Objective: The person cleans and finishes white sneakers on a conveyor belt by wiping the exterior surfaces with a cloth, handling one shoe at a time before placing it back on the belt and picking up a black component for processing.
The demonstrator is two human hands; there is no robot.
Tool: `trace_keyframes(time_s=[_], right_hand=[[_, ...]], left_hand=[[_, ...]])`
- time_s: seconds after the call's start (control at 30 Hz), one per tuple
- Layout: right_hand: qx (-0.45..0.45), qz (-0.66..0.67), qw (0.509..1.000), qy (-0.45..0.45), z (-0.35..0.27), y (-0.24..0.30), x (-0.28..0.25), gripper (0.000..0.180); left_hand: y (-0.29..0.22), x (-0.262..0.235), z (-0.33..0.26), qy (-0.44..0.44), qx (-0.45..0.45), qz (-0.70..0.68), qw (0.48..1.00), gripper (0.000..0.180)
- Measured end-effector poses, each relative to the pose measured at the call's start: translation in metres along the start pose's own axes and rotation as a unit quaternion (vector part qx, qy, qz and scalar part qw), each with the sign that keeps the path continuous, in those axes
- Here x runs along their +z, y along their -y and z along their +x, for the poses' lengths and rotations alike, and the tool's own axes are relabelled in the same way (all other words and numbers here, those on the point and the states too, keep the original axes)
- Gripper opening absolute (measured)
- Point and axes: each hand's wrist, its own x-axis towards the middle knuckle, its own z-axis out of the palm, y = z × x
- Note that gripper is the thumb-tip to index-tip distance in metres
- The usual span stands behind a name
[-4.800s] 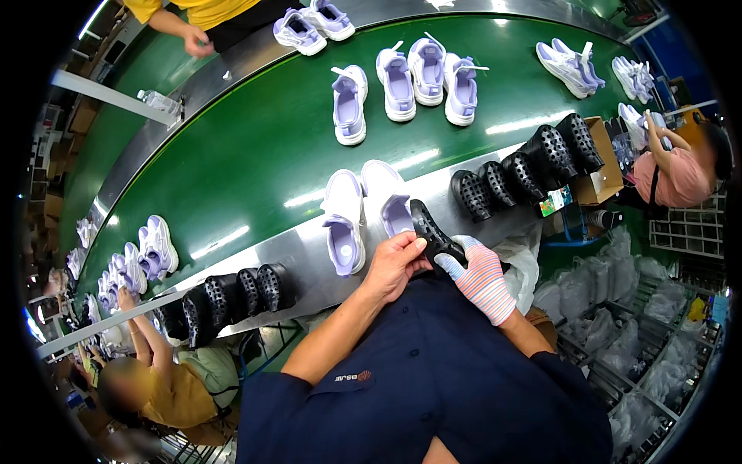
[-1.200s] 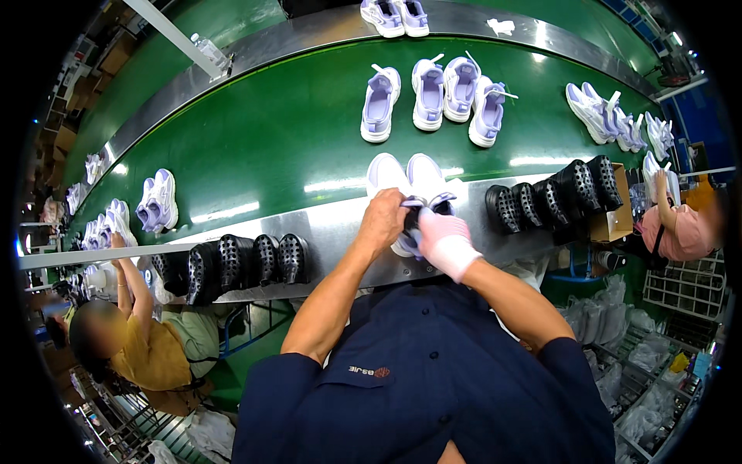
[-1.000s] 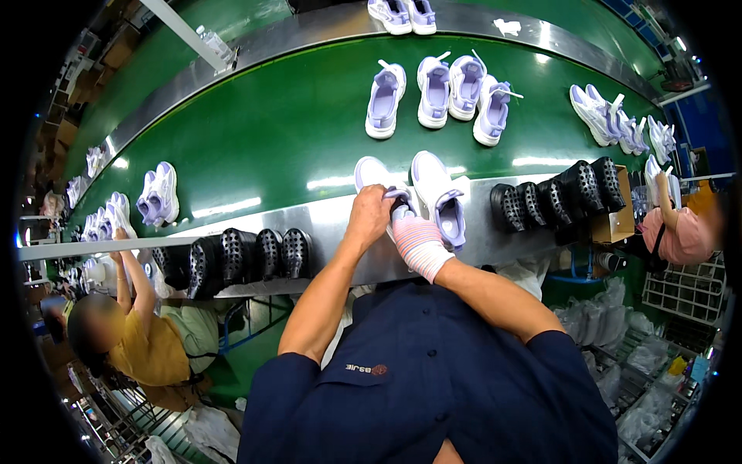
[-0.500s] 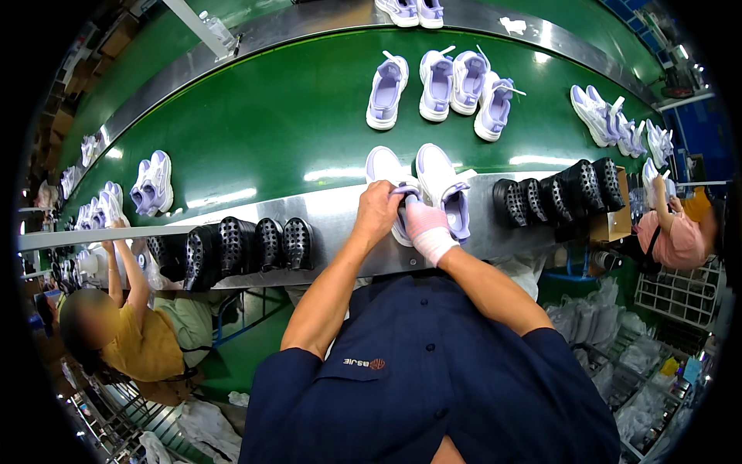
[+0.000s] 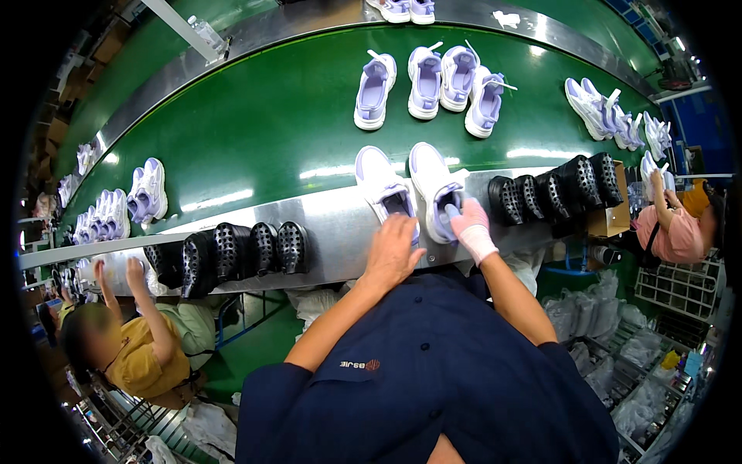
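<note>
Two white and lavender sneakers stand side by side on the metal edge in front of me, toes pointing away. At the heel opening of the left sneaker [image 5: 376, 172] is my bare left hand [image 5: 393, 251], thumb spread from the fingers; some fingertips are hidden at the collar. My right hand [image 5: 471, 226], in a pale pink glove with a white cuff, grips the right side of the collar of the right sneaker [image 5: 429, 172]. Its fingertips reach the opening and are partly hidden.
Black studded shoe forms stand in rows left [image 5: 232, 251] and right [image 5: 549, 193]. Beyond, more sneakers [image 5: 425, 81] rest on the green belt [image 5: 270, 116]. Co-workers sit at the left [image 5: 147, 348] and right [image 5: 676, 228]. A cardboard box [image 5: 610, 220] stands behind the right row.
Both hands were together at the left sneaker's opening. My right hand has moved right to the other sneaker; my left has come nearer me and spread its thumb.
</note>
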Motion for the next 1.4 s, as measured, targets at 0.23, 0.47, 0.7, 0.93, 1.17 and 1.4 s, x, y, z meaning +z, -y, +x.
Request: trace_keyframes(time_s=[0.23,0.47,0.7,0.93,1.17,1.4], right_hand=[[-0.057,0.081,0.983,0.154,0.039,0.063,-0.024,0.025],[0.044,0.342,0.885,0.314,0.061,0.100,-0.049,0.032],[-0.051,0.059,0.996,-0.039,0.138,-0.006,-0.056,0.044],[-0.047,-0.173,0.983,0.041,0.227,0.020,-0.090,0.082],[-0.027,-0.087,0.995,0.047,0.295,0.009,-0.027,0.034],[-0.046,-0.077,0.989,-0.118,0.363,-0.170,-0.049,0.027]], left_hand=[[0.017,-0.028,0.033,0.180,-0.094,-0.013,0.979,0.054],[-0.005,-0.099,0.089,0.298,-0.177,0.082,0.935,0.040],[0.131,-0.156,0.066,0.091,-0.142,0.237,0.957,0.034],[0.207,-0.160,0.091,0.141,-0.263,0.387,0.872,0.066],[0.143,-0.066,0.192,0.108,-0.039,0.304,0.946,0.063],[0.173,-0.008,0.247,0.143,-0.004,0.242,0.960,0.054]])
